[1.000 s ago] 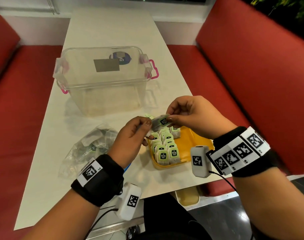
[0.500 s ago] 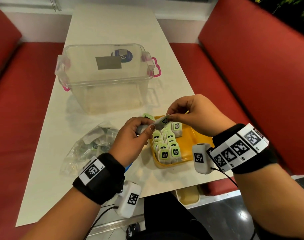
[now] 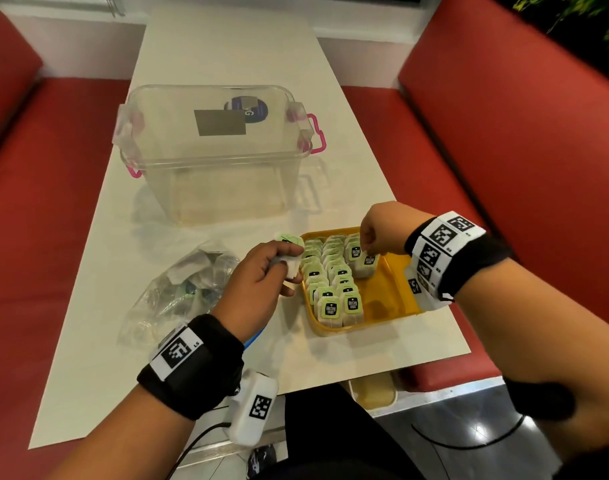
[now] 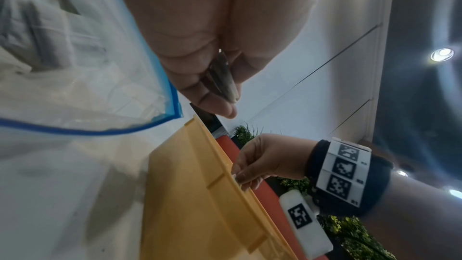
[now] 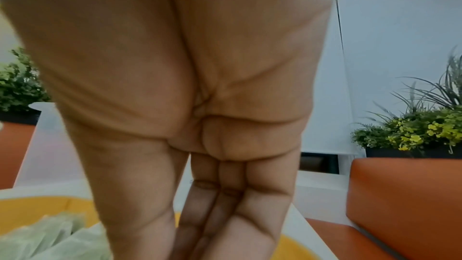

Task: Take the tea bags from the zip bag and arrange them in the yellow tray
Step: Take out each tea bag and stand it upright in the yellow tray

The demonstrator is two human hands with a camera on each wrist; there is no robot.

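The yellow tray [image 3: 394, 296] sits near the table's front edge and holds rows of green-labelled tea bags [image 3: 329, 289] standing upright. My right hand [image 3: 367, 249] reaches down into the tray's far right part and pinches the top of a tea bag [image 3: 368, 265] at the near end of a short third row. My left hand [image 3: 285, 268] hovers just left of the tray, its fingers curled round a few tea bags [image 3: 292, 263]. The left wrist view shows one held tea bag [image 4: 222, 80] edge-on. The clear zip bag [image 3: 178, 289], with tea bags inside, lies left of my left hand.
A clear plastic storage box [image 3: 213, 157] with pink latches stands behind the tray and the zip bag. Red bench seats [image 3: 503, 150] flank the white table [image 3: 226, 46]. The table's front edge runs just below the tray.
My right hand took one tea bag from the left hand's bundle and carried it down into the tray's right side. My left hand dropped slightly, to the tray's left.
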